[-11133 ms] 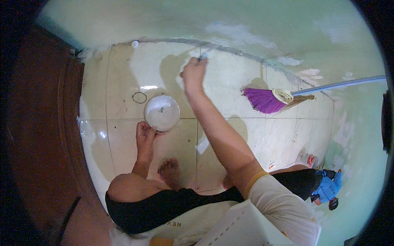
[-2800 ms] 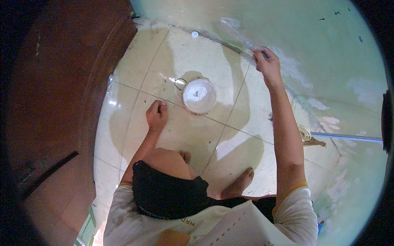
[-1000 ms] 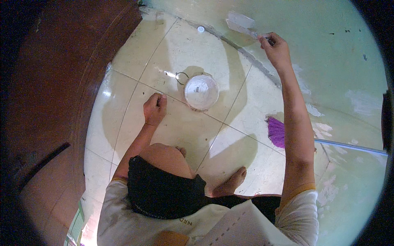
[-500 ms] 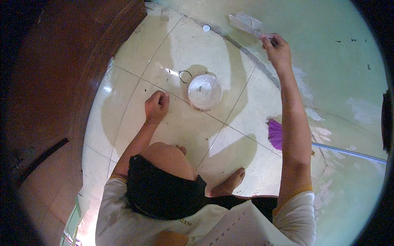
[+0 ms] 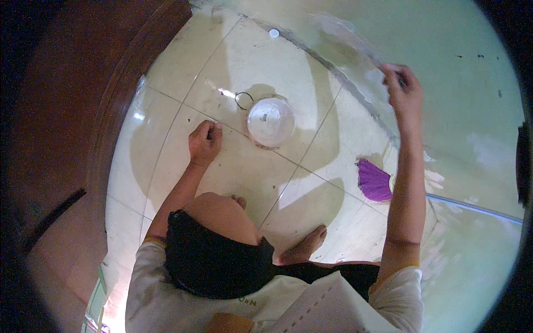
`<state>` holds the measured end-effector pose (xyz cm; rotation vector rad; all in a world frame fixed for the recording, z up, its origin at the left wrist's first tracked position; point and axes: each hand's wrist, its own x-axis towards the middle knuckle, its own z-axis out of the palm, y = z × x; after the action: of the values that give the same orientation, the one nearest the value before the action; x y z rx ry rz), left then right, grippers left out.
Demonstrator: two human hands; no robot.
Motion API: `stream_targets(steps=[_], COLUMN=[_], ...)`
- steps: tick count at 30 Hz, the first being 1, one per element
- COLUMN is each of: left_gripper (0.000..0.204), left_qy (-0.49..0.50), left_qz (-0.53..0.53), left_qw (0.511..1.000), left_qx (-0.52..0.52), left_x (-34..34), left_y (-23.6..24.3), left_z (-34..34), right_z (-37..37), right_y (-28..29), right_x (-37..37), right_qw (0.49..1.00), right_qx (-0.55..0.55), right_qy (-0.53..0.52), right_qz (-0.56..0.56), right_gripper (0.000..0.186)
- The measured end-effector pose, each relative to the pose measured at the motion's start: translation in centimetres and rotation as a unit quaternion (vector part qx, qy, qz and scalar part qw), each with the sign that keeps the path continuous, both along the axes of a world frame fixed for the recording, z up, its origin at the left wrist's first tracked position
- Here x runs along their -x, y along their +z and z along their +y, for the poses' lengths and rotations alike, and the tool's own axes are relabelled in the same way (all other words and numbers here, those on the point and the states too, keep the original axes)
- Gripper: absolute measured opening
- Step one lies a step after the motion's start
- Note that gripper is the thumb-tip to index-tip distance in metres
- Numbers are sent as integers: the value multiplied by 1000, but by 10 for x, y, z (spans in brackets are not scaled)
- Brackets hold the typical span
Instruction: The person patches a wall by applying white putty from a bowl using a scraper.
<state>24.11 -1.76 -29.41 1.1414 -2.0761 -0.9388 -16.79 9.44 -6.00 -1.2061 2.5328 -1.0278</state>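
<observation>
Several pale patches [image 5: 487,151] mark the green wall [image 5: 461,105], at one o'clock and around three from the middle of the view, so the coating looks part-way along; much green remains between them. The right hand [image 5: 404,91], at two o'clock, has its fingers closed round a flat tool [image 5: 372,54] that points toward the one o'clock patch; blur hides whether it touches. The left hand [image 5: 205,142], at ten, is curled into a loose fist with nothing visible in it. The bowl [image 5: 270,122] sits on the floor [image 5: 233,177] near twelve, white inside, its depth of contents impossible to judge. Beside it, at the bowl's ten o'clock, lies a dark ring [image 5: 244,100]; a white cap [image 5: 273,33] lies farther off at twelve. The purple broom [image 5: 375,181] at three, partly behind the right forearm, seems the main obstacle: its handle [image 5: 477,208] crosses in front of the wall there. Brown panelling [image 5: 61,111] fills nine to eleven.
</observation>
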Motion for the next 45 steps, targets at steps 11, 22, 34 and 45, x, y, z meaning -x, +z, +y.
stream_targets(steps=[11, 22, 34, 45], left_gripper=[23, 25, 25, 22], left_qy=[-9, -2, -3, -19], left_qz=[19, 0, 28, 25], left_qw=[1000, 1000, 1000, 999], left_qx=[10, -4, -3, -5], left_x=[-4, 1, -2, 4], left_y=[0, 2, -1, 0], left_z=[0, 0, 0, -2], right_z=[-22, -48, 14, -58], right_y=[-6, -37, 33, -66], right_x=[14, -2, -9, 33], right_qw=[999, 997, 996, 997], right_qx=[8, -40, -36, -20], right_qy=[-52, -25, -75, -37], right_qz=[-6, -55, -36, 72], right_gripper=[29, 28, 22, 37])
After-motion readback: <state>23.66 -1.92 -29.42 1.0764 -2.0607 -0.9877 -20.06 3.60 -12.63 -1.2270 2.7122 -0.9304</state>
